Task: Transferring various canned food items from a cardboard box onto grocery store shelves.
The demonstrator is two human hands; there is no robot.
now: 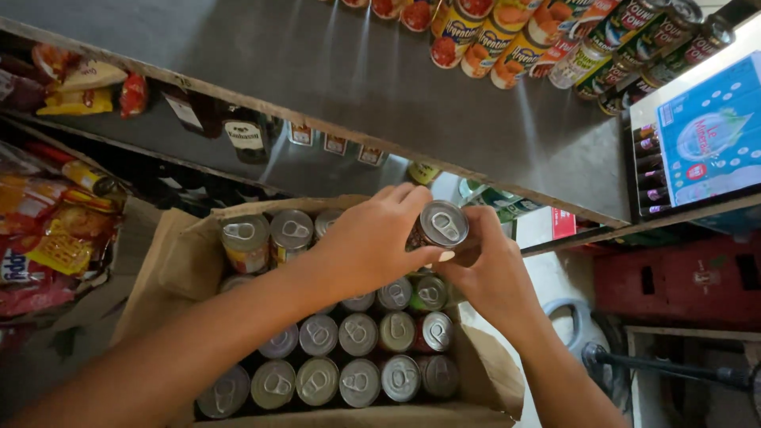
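Can lifted above open carton, below shelf edge.
My left hand [372, 242] and right hand [487, 273] close fingers round one can [440, 226]; its label is apparently hidden. Carton [170, 261] front cut off.

A can is gripped over an open box of cans.

The pull-tab can [441, 225] is clasped by the left hand [372, 242] and supported from behind by the right hand [491, 277], just above the cardboard box [170, 261], where rows of silver-topped cans [341, 357] are packed upright. More cans [507, 40] are lined along the grey shelf [333, 79] above.
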